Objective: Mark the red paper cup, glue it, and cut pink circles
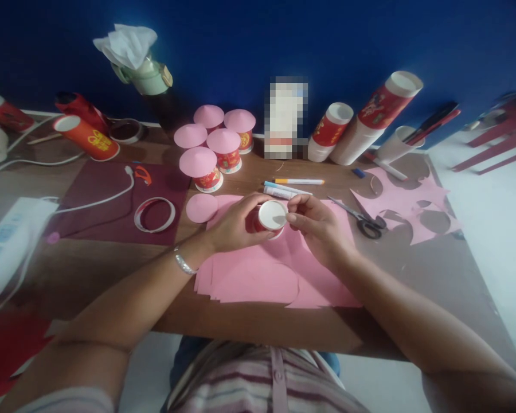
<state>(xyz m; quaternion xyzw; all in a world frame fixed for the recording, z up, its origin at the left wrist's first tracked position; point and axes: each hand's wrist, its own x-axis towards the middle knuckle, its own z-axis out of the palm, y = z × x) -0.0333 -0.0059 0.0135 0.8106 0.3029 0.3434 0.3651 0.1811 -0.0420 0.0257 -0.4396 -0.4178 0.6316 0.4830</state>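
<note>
My left hand [241, 223] is wrapped round a small red-and-white paper cup [273, 214], with its white round end facing up at me. The thumb and forefinger of my right hand [312, 221] are pinched together at the cup's right rim; whether a small piece is between them is hard to see. Beneath both hands lies a stack of pink paper sheets [253, 281]. A pink paper cone [202, 207] rests just left of the stack. Behind it stand several red cups topped with pink cones [198, 162].
Markers [298, 181] lie beyond the stack, scissors [367, 222] and cut pink scraps [413, 201] to the right. Paper cups [333, 129] and a pen cup [398, 143] stand at the back. Leftward are a paper ring [155, 215], an orange cup [88, 137] and a white cable [94, 202].
</note>
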